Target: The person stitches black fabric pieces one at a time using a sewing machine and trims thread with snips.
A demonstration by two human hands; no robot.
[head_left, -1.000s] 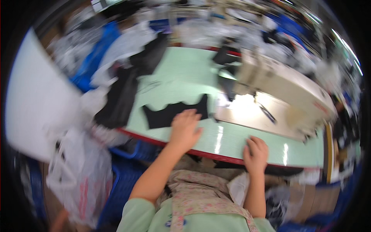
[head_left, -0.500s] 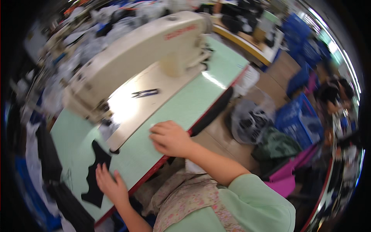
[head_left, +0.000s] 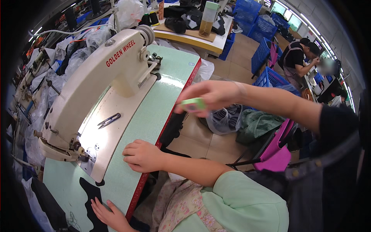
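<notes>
Grip of the left hand point(head_left: 110, 214) is open, fingers flat on the black fabric piece point(head_left: 89, 192) at the near end of the green worktop point(head_left: 154, 108); the right hand point(head_left: 142, 156) rests loosely curled and empty by the red edge. The piece seems to be in positioning, with feeding it to the sewing machine point(head_left: 89, 85) calling for both hands. A co-worker's hand point(head_left: 216, 96) holds a small green object point(head_left: 193, 104) above.

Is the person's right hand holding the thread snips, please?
No, the right hand rests on the green table; the thread snips lie apart on the machine bed.
</notes>
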